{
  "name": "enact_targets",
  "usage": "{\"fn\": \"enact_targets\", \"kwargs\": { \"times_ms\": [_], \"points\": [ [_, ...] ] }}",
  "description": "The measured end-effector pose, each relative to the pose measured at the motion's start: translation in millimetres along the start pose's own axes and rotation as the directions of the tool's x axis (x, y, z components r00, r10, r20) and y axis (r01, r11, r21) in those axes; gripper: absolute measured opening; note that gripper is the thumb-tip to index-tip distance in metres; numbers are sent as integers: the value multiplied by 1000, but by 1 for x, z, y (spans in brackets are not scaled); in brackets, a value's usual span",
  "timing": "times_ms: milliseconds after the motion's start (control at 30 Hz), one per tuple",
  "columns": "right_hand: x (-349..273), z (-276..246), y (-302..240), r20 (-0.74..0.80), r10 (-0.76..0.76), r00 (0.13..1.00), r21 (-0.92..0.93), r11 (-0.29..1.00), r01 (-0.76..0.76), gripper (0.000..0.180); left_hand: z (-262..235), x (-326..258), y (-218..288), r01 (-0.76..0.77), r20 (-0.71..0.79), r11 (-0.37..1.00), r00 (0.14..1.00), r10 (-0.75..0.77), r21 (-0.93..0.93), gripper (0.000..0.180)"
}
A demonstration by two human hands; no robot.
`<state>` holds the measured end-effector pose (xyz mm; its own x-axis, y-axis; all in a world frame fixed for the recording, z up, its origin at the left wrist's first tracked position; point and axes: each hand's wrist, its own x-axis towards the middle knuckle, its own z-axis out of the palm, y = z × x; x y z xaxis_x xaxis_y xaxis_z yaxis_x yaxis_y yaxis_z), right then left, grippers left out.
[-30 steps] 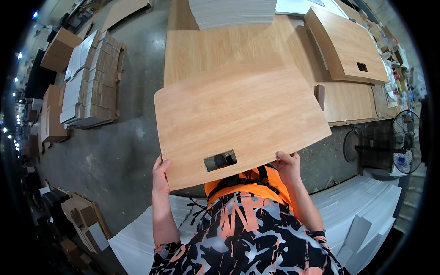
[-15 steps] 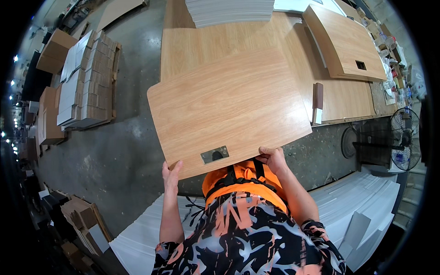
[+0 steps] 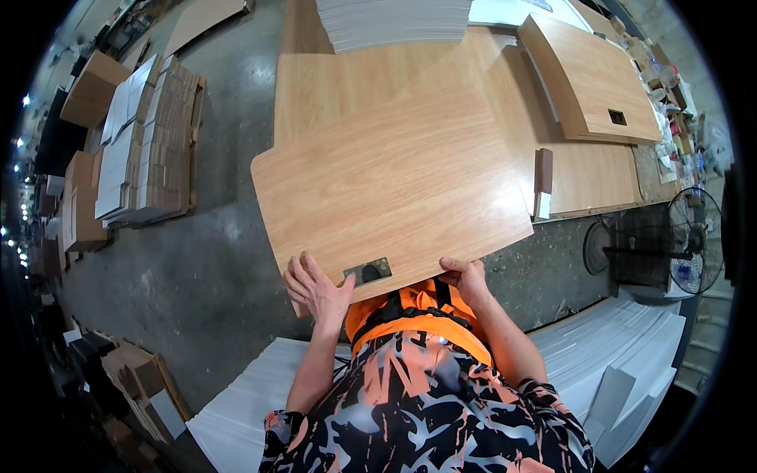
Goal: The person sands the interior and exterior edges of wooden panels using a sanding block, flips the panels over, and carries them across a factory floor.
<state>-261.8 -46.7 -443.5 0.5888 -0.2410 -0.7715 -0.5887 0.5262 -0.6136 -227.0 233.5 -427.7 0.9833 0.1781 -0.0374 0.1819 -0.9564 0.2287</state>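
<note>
- Head view: a wooden panel (image 3: pixel 394 189) with rounded corners and a small rectangular cutout (image 3: pixel 367 272) near its near edge is held out flat in front of the person, above the concrete floor (image 3: pixel 205 260), its far part overlapping the tabletop (image 3: pixel 331 79).
- The left hand (image 3: pixel 315 285) lies on the panel's near edge just left of the cutout, fingers spread flat on the top face, thumb toward the cutout.
- The right hand (image 3: pixel 467 277) grips the same near edge further right, fingers curled over the top; whether the thumb is underneath cannot be told.
- The panel lies away from the body, both hands on its near edge, the cutout between them but closer to the left hand.
- On the tabletop beyond sit a stack of white sheets (image 3: pixel 394 24) and a second wooden panel (image 3: pixel 591 79); a small dark block (image 3: pixel 542 181) stands near the tabletop's right part.
- Left on the floor lie stacked cardboard boxes (image 3: pixel 142 142); a fan (image 3: pixel 694 240) stands at the right.
</note>
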Motion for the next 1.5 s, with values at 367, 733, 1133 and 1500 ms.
{"fn": "enact_targets", "kwargs": {
  "times_ms": [367, 733, 1133, 1500],
  "points": [
    [2, 2, 1, 32, -20, 999, -25, 999, 21, 43, -12, 14, -31, 52, -67, 944, 995, -78, -324, 93],
    [45, -18, 2, -33, -36, 999, 390, 920, 46, 43, -3, 42, -96, 498, 453, 382, 867, -207, -779, 58],
    [-19, -9, -35, 60, -352, 934, 507, 817, 276, 58, 10, 82, -99, 520, 469, 312, 854, -227, -795, 58],
    [-127, -11, -71, -40, -776, 629, 238, 604, 761, 66, 32, 91, -115, 512, 496, -14, 837, 232, -859, 60]
  ]
}}
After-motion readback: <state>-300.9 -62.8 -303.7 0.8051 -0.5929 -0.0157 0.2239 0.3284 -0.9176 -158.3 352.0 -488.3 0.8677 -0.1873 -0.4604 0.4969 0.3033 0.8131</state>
